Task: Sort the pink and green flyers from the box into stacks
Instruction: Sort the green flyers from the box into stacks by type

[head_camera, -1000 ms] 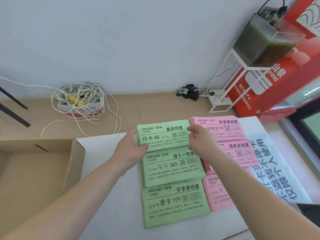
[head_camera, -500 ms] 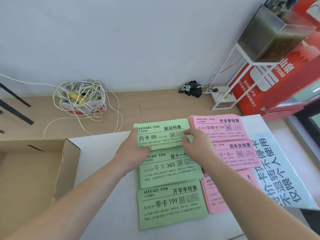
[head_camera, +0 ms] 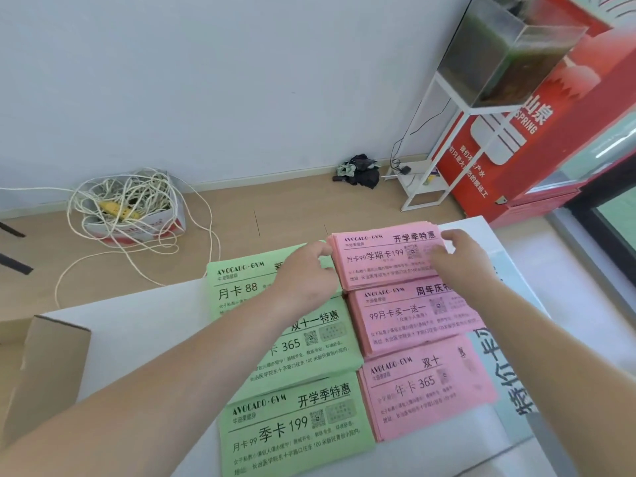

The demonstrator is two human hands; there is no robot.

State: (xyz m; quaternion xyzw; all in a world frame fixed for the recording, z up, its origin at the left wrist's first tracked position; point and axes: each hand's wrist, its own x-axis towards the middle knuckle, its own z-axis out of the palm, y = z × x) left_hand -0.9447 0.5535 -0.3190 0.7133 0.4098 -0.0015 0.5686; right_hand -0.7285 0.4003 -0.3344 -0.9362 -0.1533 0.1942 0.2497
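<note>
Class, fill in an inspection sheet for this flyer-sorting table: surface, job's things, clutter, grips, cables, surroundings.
Surface: white table, printed sign at its right end.
Job's things: three green stacks beside three pink stacks; cardboard box at left.
Clutter: dark cloth on the floor.
Grips: left hand and right hand hold the far pink stack by its side edges.
Cables: tangled white cord in a carton on the floor.
Surroundings: fish tank on a white stand, red cabinet, white wall.
</note>
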